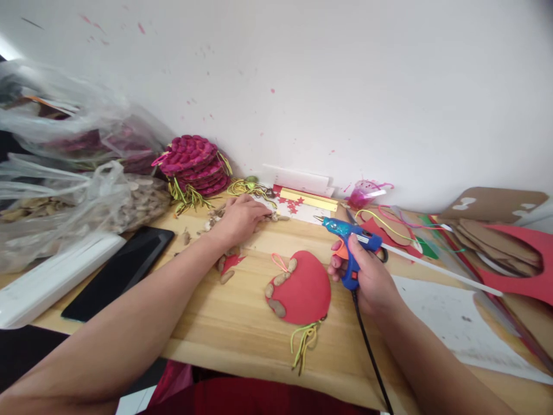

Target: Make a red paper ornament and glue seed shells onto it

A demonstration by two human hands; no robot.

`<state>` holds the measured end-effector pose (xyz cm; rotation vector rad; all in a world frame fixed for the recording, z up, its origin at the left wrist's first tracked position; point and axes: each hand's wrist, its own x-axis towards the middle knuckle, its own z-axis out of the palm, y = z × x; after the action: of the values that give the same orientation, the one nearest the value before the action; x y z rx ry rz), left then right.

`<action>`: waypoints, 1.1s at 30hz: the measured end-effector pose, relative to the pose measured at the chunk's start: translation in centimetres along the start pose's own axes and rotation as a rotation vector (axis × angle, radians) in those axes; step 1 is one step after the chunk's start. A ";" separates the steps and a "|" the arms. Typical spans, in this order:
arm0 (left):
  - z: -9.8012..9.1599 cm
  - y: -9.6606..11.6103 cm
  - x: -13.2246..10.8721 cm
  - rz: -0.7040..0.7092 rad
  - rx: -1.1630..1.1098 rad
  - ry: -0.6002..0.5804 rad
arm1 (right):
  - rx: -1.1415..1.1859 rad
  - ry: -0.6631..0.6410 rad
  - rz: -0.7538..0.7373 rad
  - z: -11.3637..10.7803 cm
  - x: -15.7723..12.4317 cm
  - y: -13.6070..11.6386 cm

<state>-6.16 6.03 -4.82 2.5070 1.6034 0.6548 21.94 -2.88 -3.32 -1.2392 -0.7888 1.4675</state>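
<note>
My right hand (369, 271) is wrapped round the grip of a blue hot glue gun (352, 236), its nozzle pointing left and a long white glue stick running out behind. Over at the back, my left hand (242, 219) lies with fingers stretched out over a pile of peanut shells (216, 219); its fingertips are partly hidden. Between my hands, a round red card (305, 288) rests on the table, with several peanut shells along its left edge, an orange loop on top and yellow-green tassels below. A small red scrap (232, 263) and a loose shell (227, 277) lie left of it.
Plastic bags of shells (138, 199), a white box (60, 282) and a black phone (118, 274) occupy the left. Purple shell-covered discs (192, 164) are stacked by the wall. Cardboard pieces (496, 248) and papers (466, 323) cover the right. The gun's black cord (367, 346) hangs toward me.
</note>
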 end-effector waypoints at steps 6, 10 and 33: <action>0.2 -0.2 -0.1 0.068 -0.004 0.044 | -0.002 -0.014 -0.004 -0.1 0.0 0.0; 0.2 0.0 -0.2 0.108 -0.017 0.078 | -0.011 -0.028 -0.011 -0.2 0.0 0.1; -0.2 0.9 -0.5 0.076 -0.014 0.119 | -0.018 -0.018 -0.016 -0.2 0.1 0.1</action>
<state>-5.66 5.17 -4.55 2.5754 1.5401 0.8360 22.10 -2.80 -3.44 -1.2321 -0.8233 1.4633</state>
